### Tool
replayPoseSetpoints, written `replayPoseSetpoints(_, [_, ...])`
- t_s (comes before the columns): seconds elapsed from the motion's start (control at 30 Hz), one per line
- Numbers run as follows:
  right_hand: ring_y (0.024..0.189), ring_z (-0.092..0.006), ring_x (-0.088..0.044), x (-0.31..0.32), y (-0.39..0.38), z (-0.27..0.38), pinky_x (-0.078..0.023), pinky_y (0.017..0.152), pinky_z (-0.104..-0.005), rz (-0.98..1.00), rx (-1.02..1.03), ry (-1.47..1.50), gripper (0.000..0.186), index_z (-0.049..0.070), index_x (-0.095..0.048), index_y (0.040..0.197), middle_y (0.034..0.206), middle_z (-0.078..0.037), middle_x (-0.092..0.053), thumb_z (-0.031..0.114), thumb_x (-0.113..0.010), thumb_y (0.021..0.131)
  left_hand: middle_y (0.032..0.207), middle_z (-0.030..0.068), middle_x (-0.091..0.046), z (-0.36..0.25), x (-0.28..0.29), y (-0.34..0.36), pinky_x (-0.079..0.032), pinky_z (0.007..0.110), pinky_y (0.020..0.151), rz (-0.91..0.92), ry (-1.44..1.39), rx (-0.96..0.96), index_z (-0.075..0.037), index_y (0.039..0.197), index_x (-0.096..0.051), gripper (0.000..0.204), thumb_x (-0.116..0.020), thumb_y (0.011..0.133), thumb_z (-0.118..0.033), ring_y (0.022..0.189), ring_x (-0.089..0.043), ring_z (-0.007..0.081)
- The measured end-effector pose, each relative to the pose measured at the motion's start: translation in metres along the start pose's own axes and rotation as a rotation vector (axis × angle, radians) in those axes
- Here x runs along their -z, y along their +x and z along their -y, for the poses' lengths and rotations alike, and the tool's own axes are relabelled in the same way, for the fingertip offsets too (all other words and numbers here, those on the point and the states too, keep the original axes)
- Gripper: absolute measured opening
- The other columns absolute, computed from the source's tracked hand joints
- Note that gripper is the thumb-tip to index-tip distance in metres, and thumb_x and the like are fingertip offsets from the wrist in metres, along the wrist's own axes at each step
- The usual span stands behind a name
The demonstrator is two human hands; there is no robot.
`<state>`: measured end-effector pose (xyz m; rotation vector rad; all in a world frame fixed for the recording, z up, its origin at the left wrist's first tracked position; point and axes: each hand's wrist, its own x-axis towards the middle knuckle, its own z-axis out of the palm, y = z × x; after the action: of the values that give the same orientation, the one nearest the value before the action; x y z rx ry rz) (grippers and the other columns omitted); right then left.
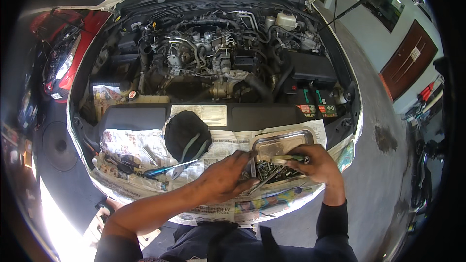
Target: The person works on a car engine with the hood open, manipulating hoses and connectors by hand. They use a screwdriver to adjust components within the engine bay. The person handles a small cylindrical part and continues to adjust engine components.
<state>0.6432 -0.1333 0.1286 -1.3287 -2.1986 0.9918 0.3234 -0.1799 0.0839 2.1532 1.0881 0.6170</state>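
Observation:
My left hand (228, 177) grips the left side of a steel tray (284, 134), fingers curled at its rim and thumb near the front corner. My right hand (313, 161) is closed on a metal tool (291, 158) over the tray, its exact shape partly hidden by my fingers. Loose bolts and sockets (267, 171) fill the tray's front half, and a long metal bar lies slanted across them. Left of the tray, on newspaper (213, 162), sit a dark round pouch (187, 133), a blue-handled screwdriver (160, 171) and several small tools (126, 164).
An open engine bay (208, 58) spans the view, with a battery (315, 102) at right and the raised hood above. A red vehicle (82, 29) stands at left. A wall with a brown door (405, 68) and dark equipment (422, 160) are at right.

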Motion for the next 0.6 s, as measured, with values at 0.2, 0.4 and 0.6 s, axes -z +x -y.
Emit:
replayPoseSetpoints(0.2, [0.078,-0.0147,-0.062,-0.001,0.081,0.011,-0.05,0.071,-0.0334,-0.018,-0.069,0.378,0.036,-0.001,-0.078,0.112,0.09,-0.009,-0.075,0.033,-0.08,0.103,0.093,0.0255,-0.061,0.006,0.013,0.068,-0.051,0.056,0.075,-0.19,-0.03,-0.035,0.001,0.115,-0.054,0.027,-0.067,0.11,-0.022,0.086,-0.065,0.051])
replayPoseSetpoints(0.4, [0.065,-0.0107,-0.047,-0.012,0.164,0.011,-0.04,0.058,-0.0345,-0.137,0.025,0.163,0.048,-0.003,-0.069,0.089,0.066,-0.003,-0.054,0.04,-0.069,0.11,0.09,0.0241,-0.06,0.042,0.048,0.091,-0.05,0.052,0.072,-0.362,0.046,0.012,0.0,0.105,-0.055,0.025,-0.066,0.111,-0.022,0.081,-0.061,0.0497])
replayPoseSetpoints(0.6, [0.067,-0.01,-0.05,-0.034,0.239,0.016,-0.043,0.061,-0.0317,-0.192,0.093,0.331,0.052,-0.004,-0.073,0.1,0.069,-0.003,-0.057,0.048,-0.069,0.109,0.086,0.0178,-0.065,0.099,0.092,0.121,-0.052,0.044,0.076,-0.376,-0.52,0.191,0.004,0.113,-0.063,0.039,-0.056,0.118,-0.034,0.077,-0.061,0.0251])
